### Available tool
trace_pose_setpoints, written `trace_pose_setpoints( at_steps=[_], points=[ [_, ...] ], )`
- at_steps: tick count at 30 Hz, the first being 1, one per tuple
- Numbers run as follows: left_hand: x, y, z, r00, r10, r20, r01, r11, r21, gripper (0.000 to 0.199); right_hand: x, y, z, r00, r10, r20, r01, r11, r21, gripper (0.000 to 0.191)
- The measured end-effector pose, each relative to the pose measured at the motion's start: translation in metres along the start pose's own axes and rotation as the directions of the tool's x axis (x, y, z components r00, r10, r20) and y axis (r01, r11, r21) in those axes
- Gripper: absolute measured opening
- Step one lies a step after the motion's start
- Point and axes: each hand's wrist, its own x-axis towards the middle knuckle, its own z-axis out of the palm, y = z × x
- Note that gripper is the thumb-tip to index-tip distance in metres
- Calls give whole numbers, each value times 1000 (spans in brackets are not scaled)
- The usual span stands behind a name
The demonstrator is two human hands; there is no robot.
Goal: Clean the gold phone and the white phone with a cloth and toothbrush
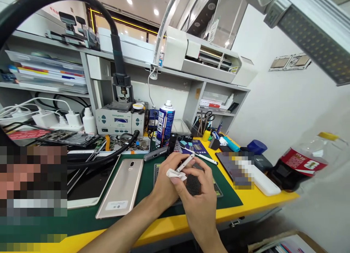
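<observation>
My left hand (166,181) is wrapped round a slim, silver-edged phone (186,162), seen edge-on and mostly hidden by my fingers. A crumpled white tissue (176,174) lies against the phone's near end. My right hand (201,198) pinches at the tissue, its thumb on it and its fingers curled by the phone. Below both hands is a black honeycomb pad (195,180) on the green mat (228,198). Left of my hands a gold phone (124,185) rests back up, with a white label near its lower end.
Further left are white-framed phones (90,183) and a parts tray (140,145). Behind stand a blue spray can (165,123) and a grey control unit (120,120) under a black hose. At right are a dark screen (232,167), a white bar (262,180) and a cola bottle (300,162).
</observation>
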Motion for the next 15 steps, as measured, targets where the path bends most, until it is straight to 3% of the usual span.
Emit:
trace_pose_setpoints(
  at_steps=[6, 12, 15],
  points=[
    [-1, 1, -1, 1000, 16, 26, -16, 1000, 5, 31, 13, -15, -11, 978, 115, 172, -133, 986, 99, 15],
    [-1, 5, 1, 1000, -23, -11, 23, 1000, 0, 20, 16, -20, -23, 957, 151, 247, -194, 968, 161, 21],
    [0, 8, 3, 1000, -2, -23, 3, 999, 54, 20, 18, -14, -32, 961, 187, 206, -243, 924, 295, 23]
  ],
)
